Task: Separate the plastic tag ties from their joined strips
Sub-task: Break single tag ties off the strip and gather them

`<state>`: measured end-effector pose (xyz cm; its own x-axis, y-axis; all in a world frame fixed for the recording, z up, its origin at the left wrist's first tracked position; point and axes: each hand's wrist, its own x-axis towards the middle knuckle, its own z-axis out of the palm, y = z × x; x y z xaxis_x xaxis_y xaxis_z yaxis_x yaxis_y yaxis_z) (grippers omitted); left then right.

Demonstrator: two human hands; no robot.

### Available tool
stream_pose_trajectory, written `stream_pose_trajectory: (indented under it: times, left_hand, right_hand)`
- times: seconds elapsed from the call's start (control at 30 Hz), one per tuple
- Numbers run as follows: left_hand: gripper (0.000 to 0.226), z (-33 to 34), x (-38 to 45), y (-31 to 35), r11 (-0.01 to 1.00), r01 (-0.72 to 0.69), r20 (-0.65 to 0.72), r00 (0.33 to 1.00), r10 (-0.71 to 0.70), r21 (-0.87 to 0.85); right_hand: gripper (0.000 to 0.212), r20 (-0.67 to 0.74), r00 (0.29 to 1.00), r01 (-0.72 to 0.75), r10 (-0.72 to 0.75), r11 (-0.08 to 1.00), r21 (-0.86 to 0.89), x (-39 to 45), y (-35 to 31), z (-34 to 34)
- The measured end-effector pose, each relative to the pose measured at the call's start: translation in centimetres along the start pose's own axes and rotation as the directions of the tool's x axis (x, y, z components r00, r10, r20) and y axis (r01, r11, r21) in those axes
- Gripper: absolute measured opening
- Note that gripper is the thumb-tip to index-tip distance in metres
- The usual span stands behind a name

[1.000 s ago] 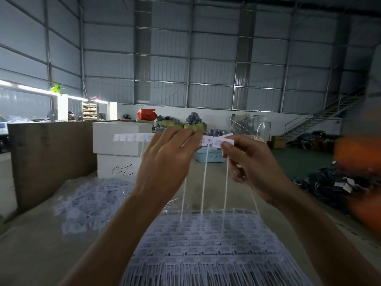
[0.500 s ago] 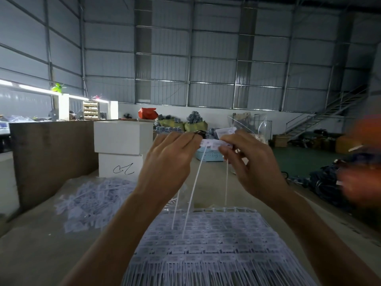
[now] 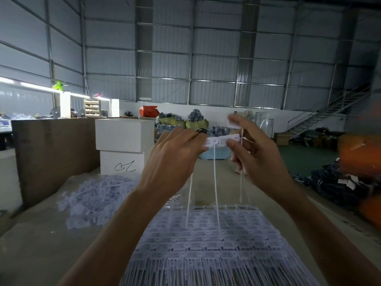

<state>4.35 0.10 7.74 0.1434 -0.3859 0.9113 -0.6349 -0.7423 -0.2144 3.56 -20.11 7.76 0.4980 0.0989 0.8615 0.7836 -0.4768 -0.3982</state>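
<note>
Above the stack of joined strips (image 3: 206,240), a short strip of tag ties (image 3: 221,140) is pinched at its heads by the left hand (image 3: 175,159) and the right hand (image 3: 257,153), tails hanging. A clean break is best made by bending at the joint between heads. Loose separated ties (image 3: 97,195) are heaped at left, near white boxes (image 3: 123,139); nothing is seen in the way.
</note>
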Motion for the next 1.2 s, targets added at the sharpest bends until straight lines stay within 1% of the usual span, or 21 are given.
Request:
stream_pose_trajectory:
  times: [0.1,0.17,0.2,0.27,0.33,0.37,0.47,0.63,0.67,0.7,0.73,0.77,0.8,0.83,0.87,0.9,0.93,1.0,1.1,1.13,1.2]
  left_hand:
    - [0.024,0.0,-0.1,0.0,0.999,-0.012,-0.030,0.999,0.013,0.032]
    - [0.024,0.0,-0.2,-0.2,0.999,-0.010,-0.017,1.000,0.010,0.046]
    - [0.026,0.0,-0.2,-0.2,0.999,-0.008,-0.008,1.000,0.008,0.053]
    - [0.028,-0.1,-0.2,-0.4,0.998,-0.008,0.004,1.000,0.008,0.065]
    - [0.028,-0.1,-0.1,-0.3,0.997,-0.017,0.000,1.000,0.017,0.071]
    - [0.029,0.0,-0.1,-0.2,0.997,-0.026,-0.006,1.000,0.026,0.073]
    - [0.029,0.1,-0.1,0.1,0.996,-0.039,-0.010,0.999,0.040,0.084]
    - [0.024,0.0,-0.1,0.1,0.995,-0.060,-0.006,0.998,0.061,0.080]
    - [0.022,-0.1,0.0,0.2,0.996,-0.067,0.002,0.998,0.067,0.057]
    - [0.020,-0.2,0.0,0.1,0.998,-0.063,0.010,0.998,0.062,0.030]
    - [0.019,-0.5,0.1,-0.2,0.999,-0.048,0.014,0.999,0.048,0.006]
    - [0.020,-1.0,0.2,-0.8,1.000,-0.029,0.010,1.000,0.029,0.001]
    - [0.020,-1.4,0.3,-1.4,1.000,-0.014,-0.001,1.000,0.014,0.017]
    - [0.018,-1.8,0.3,-2.1,0.999,-0.009,-0.018,1.000,0.009,0.036]
    - [0.017,-2.0,0.3,-2.6,0.999,-0.005,-0.040,0.999,0.007,0.037]
    - [0.018,-2.0,0.4,-2.7,1.000,-0.003,-0.052,0.999,0.004,0.024]
    - [0.018,-1.8,0.4,-2.4,1.000,-0.004,-0.053,0.999,0.004,0.001]
    - [0.020,-1.1,0.3,-1.4,0.998,-0.016,-0.035,0.999,0.014,-0.054]
    - [0.025,-0.1,0.2,-0.6,0.995,-0.053,-0.002,0.999,0.053,-0.084]
    - [0.027,0.0,0.2,-0.5,0.995,-0.063,0.001,0.998,0.064,-0.082]
    - [0.028,0.2,0.2,-0.4,0.995,-0.073,-0.001,0.997,0.073,-0.071]
  right_hand:
    - [0.058,0.059,0.998,-0.041,0.035,0.994,0.103,-0.1,-0.3,-0.1]
    - [0.064,0.114,0.989,-0.120,0.097,0.970,0.210,-0.1,-0.3,-0.1]
    - [0.063,0.135,0.982,-0.165,0.135,0.957,0.240,-0.1,-0.1,0.0]
    - [0.047,0.164,0.968,-0.227,0.190,0.941,0.251,-0.1,0.2,0.0]
    - [0.027,0.176,0.966,-0.228,0.189,0.946,0.231,0.0,0.3,0.0]
    - [0.022,0.173,0.968,-0.217,0.182,0.953,0.213,0.0,0.3,-0.1]
    - [0.018,0.192,0.964,-0.224,0.183,0.949,0.222,-0.1,0.3,-0.2]
    - [0.015,0.330,0.927,-0.285,0.179,0.907,0.310,-0.3,1.1,-0.8]
    - [0.015,0.392,0.904,-0.308,0.168,0.893,0.328,-0.3,1.4,-1.4]
    - [0.016,0.475,0.867,-0.314,0.149,0.904,0.289,-0.4,1.8,-2.0]
    - [0.017,0.572,0.805,-0.307,0.155,0.935,0.179,-0.6,2.2,-2.5]
    - [0.019,0.655,0.729,-0.294,0.199,0.955,0.037,-1.0,2.7,-2.8]
    - [0.021,0.682,0.679,-0.281,0.270,0.955,-0.098,-1.4,3.2,-2.8]
    - [0.020,0.643,0.686,-0.293,0.340,0.938,-0.184,-1.5,3.8,-2.5]
    - [0.017,0.562,0.732,-0.318,0.385,0.923,-0.218,-1.5,4.2,-2.1]
    - [0.013,0.475,0.786,-0.338,0.395,0.918,-0.205,-1.3,4.5,-1.8]
    - [0.013,0.413,0.828,-0.336,0.379,0.926,-0.175,-1.2,4.4,-1.5]
    - [0.022,0.381,0.869,-0.285,0.315,0.949,-0.136,-0.8,3.8,-1.2]
    - [0.045,0.382,0.888,-0.286,0.254,0.958,0.027,-0.6,2.4,-0.6]
    - [0.045,0.344,0.904,-0.308,0.256,0.946,0.105,-0.5,2.2,-0.5]
    - [0.034,0.217,0.932,-0.338,0.291,0.912,0.232,-0.3,1.6,-0.4]
